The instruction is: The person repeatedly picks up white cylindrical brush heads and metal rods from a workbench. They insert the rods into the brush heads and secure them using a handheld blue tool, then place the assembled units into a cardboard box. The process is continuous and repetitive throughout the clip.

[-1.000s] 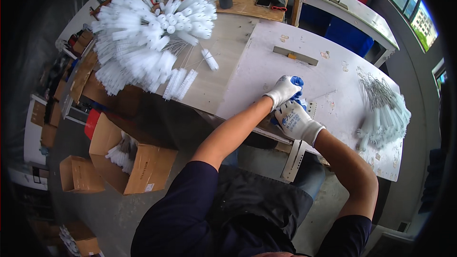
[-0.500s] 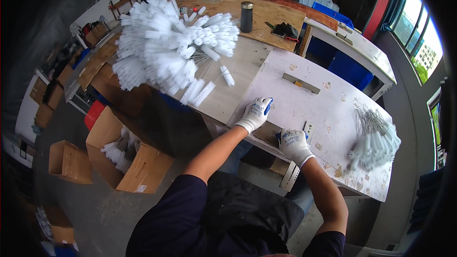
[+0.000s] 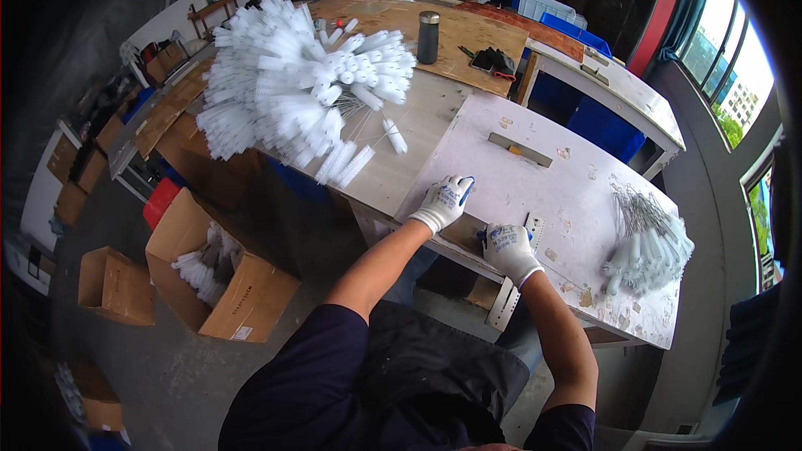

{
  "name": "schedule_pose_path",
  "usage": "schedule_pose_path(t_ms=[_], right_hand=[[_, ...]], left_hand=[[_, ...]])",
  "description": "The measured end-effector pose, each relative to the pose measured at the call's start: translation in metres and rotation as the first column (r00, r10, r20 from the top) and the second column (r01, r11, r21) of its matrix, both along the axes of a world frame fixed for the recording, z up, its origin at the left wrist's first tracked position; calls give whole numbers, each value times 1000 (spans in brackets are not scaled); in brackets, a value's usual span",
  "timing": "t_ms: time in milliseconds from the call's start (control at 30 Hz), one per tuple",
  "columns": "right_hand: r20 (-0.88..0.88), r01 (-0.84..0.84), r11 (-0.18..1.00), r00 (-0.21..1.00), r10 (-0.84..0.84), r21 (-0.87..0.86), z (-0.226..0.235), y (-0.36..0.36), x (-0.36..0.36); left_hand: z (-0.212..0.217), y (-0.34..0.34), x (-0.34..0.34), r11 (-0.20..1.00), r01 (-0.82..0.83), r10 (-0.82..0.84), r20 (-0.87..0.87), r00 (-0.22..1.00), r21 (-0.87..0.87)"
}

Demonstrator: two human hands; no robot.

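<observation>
Now your left hand [image 3: 448, 199] and right hand [image 3: 508, 250] curl over the white table [image 3: 501, 190]; I can't tell if they pinch anything. The holed metal strip [image 3: 537, 230] lies just beside your right hand.

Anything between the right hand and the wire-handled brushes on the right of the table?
One thing: the perforated metal strip, just beside the right hand. It looks low. Beyond it, only worn tabletop is visible before the wire-handled brushes.
</observation>
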State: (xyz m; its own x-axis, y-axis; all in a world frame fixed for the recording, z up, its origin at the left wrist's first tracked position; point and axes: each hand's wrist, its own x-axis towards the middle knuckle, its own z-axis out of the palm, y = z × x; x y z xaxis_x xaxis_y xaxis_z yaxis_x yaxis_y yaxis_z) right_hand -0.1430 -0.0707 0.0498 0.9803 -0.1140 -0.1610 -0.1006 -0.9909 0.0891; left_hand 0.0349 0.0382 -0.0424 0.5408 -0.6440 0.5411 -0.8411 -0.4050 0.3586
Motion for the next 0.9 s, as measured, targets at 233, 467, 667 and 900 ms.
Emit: schedule_pose_path(t_ms=[233, 467, 667, 900], right_hand=[[51, 6, 1000, 999, -7, 16, -5, -2, -6], [25, 12, 1000, 1000, -12, 6, -2, 0, -4], [34, 25, 1000, 999, -25, 16, -6, -2, -5], [24, 37, 999, 999, -38, 37, -1, 0, -6]], left_hand=[[2, -2, -3, 1000, 6, -6, 24, 1000, -12], [5, -4, 1, 986, -164, 163, 35, 986, 15], [3, -5, 4, 986, -157, 156, 16, 988, 54], [7, -4, 2, 982, -169, 170, -8, 985, 81]])
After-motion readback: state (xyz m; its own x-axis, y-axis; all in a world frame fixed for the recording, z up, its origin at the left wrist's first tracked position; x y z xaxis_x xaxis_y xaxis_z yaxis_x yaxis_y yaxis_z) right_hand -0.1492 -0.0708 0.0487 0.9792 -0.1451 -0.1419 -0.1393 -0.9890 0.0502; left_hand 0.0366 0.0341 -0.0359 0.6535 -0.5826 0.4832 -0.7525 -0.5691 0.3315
